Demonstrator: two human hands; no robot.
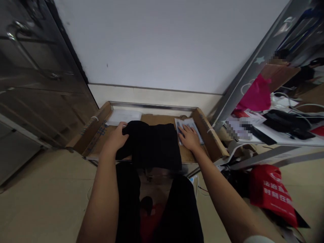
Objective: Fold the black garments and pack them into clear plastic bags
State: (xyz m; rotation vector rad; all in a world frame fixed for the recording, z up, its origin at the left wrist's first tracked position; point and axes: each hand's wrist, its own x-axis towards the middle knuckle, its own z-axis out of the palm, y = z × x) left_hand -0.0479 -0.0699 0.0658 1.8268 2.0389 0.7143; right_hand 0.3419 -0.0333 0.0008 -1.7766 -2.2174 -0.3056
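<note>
A folded black garment [157, 145] lies across the middle of a cardboard-lined tray [212, 138], its near edge hanging over the front. At the garment's left end, my left hand [116, 136] is closed on the cloth, thumb and forefinger at its edge. My right hand [189, 137] rests flat with fingers spread on a clear plastic packet [179, 124] with printing on it, right of the garment. White flat packets [125, 116] lie in the tray's back left corner. Which kind of garment it is, I cannot tell.
A metal door with a handle [32, 57] stands at the left, and a white wall rises behind the tray. To the right, a white table [286, 138] carries a pink bag [257, 94], a black case and cables. A red bag [273, 192] lies below it. People sit farther back.
</note>
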